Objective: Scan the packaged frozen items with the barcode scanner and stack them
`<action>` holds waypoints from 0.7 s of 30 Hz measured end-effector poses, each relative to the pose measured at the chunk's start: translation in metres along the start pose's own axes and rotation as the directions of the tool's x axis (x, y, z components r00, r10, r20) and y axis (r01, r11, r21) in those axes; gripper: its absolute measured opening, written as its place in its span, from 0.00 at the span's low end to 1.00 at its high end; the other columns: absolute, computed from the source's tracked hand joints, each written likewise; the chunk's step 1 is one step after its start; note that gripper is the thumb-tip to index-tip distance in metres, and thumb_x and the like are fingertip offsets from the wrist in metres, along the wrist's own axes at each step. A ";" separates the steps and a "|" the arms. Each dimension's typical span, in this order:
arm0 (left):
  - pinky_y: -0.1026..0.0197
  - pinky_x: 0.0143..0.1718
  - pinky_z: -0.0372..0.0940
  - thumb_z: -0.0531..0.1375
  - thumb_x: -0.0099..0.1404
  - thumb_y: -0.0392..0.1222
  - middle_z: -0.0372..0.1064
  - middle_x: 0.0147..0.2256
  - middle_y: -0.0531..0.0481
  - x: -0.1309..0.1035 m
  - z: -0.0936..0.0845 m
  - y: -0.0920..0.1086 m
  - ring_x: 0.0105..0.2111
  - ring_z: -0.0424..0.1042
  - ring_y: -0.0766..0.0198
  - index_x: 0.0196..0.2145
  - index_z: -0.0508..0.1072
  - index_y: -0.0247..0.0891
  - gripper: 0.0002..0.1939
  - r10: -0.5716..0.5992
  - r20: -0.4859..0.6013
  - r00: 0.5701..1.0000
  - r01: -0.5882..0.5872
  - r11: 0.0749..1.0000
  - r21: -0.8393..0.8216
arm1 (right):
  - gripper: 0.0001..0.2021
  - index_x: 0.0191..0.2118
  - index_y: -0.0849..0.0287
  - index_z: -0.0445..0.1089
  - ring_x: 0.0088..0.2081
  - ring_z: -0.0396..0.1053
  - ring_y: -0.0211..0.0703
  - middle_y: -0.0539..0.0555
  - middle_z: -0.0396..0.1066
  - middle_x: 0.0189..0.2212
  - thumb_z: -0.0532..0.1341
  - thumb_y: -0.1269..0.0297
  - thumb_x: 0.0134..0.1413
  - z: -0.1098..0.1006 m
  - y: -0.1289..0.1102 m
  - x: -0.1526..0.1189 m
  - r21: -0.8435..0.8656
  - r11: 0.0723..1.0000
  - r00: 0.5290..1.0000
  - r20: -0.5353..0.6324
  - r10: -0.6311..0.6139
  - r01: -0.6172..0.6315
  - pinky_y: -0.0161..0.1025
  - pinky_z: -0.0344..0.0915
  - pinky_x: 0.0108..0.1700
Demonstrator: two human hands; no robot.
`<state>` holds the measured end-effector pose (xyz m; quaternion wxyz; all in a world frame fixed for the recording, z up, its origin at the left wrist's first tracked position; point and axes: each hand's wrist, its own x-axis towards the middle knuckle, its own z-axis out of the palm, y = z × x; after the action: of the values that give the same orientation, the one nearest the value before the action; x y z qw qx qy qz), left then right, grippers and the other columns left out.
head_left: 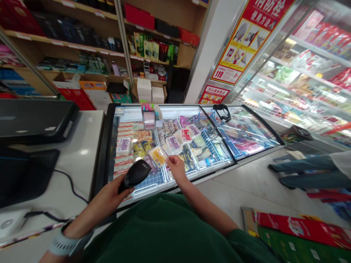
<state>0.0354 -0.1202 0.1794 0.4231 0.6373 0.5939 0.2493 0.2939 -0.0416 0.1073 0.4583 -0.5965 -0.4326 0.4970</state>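
My left hand (119, 190) is wrapped round a black handheld barcode scanner (138, 173), its head over the glass top of a chest freezer (175, 182). With its fingertips my right hand (177, 167) grips the near right corner of a clear plastic pack with a yellow label (158, 156), just right of the scanner. Behind that pack are similar packs with purple labels (173, 143) and one with a red label (186, 135). Another purple-labelled pack (124, 145) is at the left on the glass. Frozen goods in wire baskets show through the glass.
A white counter (90, 131) with a black machine (35, 118) and cables stands at the left. A black strap-like object (222, 112) rests on the freezer's far edge. Stocked shelves (153, 33) rise behind. At the right are a lit display cooler (307, 69) and a person's legs (309, 171).
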 end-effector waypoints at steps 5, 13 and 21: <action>0.49 0.56 0.68 0.63 0.59 0.60 0.74 0.55 0.39 -0.001 0.000 -0.013 0.55 0.72 0.42 0.53 0.73 0.37 0.31 0.008 -0.007 1.000 -0.008 1.000 0.003 | 0.16 0.40 0.58 0.72 0.24 0.71 0.35 0.46 0.71 0.24 0.67 0.54 0.48 -0.039 -0.034 0.031 0.091 0.995 0.986 -0.161 -0.029 0.044 0.30 0.64 0.24; 0.50 0.55 0.68 0.62 0.60 0.60 0.75 0.54 0.42 0.000 0.003 -0.021 0.54 0.73 0.43 0.54 0.73 0.39 0.30 0.032 -0.008 0.999 -0.032 0.999 0.020 | 0.13 0.33 0.60 0.68 0.18 0.66 0.31 0.45 0.69 0.20 0.68 0.57 0.51 -0.111 -0.066 0.114 0.221 0.975 0.903 -0.419 0.098 -0.003 0.27 0.60 0.19; 0.48 0.58 0.66 0.62 0.59 0.61 0.74 0.55 0.41 -0.001 0.005 -0.023 0.55 0.72 0.41 0.55 0.73 0.38 0.32 0.021 -0.036 0.999 -0.021 1.000 0.001 | 0.14 0.27 0.59 0.66 0.17 0.66 0.31 0.44 0.67 0.17 0.69 0.57 0.51 -0.116 -0.058 0.143 0.248 0.966 0.878 -0.445 0.178 -0.070 0.27 0.62 0.19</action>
<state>0.0264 -0.1233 0.1579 0.4096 0.6391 0.5948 0.2646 0.4240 0.0952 0.1455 0.5797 -0.6687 -0.2125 0.4143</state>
